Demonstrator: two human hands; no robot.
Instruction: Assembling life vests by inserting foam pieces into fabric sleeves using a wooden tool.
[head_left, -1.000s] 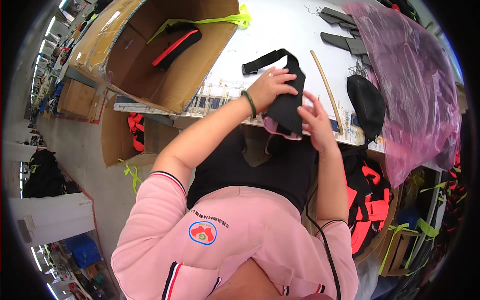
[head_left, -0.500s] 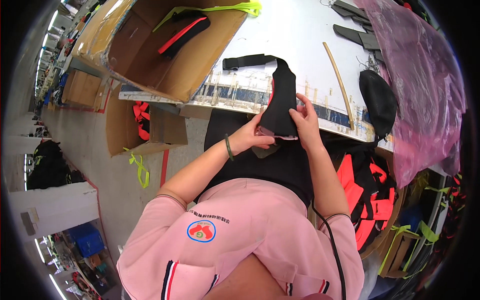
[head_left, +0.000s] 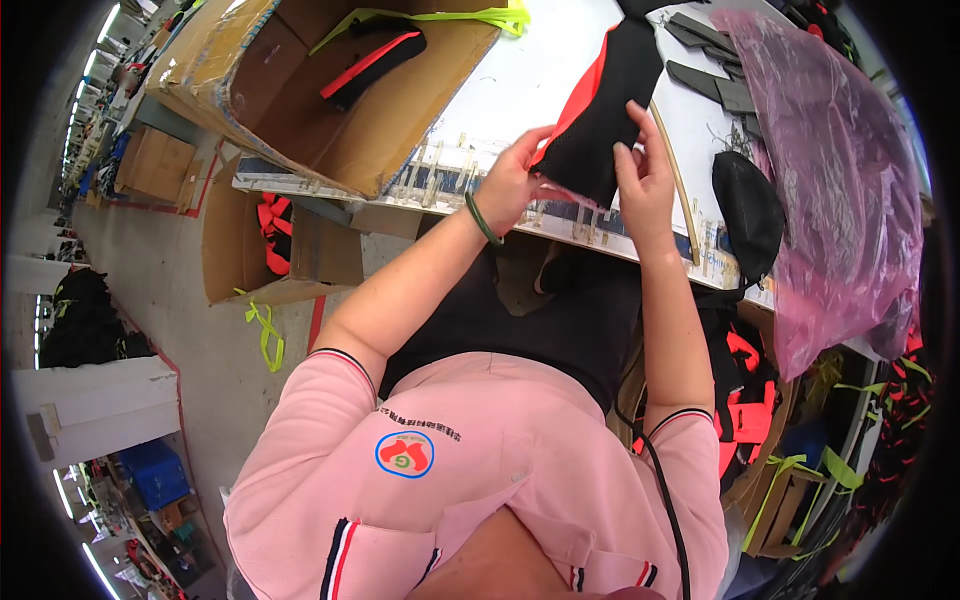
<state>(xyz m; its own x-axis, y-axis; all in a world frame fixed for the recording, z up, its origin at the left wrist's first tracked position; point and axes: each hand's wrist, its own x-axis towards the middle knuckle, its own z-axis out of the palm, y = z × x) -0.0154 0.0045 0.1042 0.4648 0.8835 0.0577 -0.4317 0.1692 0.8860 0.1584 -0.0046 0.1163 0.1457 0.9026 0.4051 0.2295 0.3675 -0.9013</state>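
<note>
A black padded fabric piece with a bright red-orange side (head_left: 597, 135) is held up over the near edge of the table, its far end reaching toward the back. My left hand (head_left: 508, 185) grips its lower left corner, with fingers partly hidden beneath it. Along the right edge, my right hand (head_left: 647, 190) pinches the piece between bent fingers and thumb. The near end of the fabric looks open and pale along its rim.
A large cardboard box (head_left: 400, 150) on the table's left holds a similar black and red piece (head_left: 372, 70). To the right lie a thin wooden stick (head_left: 686, 205), a black pouch (head_left: 748, 215), grey strips (head_left: 708, 85) and pink plastic sheeting (head_left: 850, 200). Boxes of red-black pieces stand below.
Both hands have moved forward and up over the table with the fabric piece. It now leans toward the back right, showing more of its red side; its strap end has swung away to the back.
</note>
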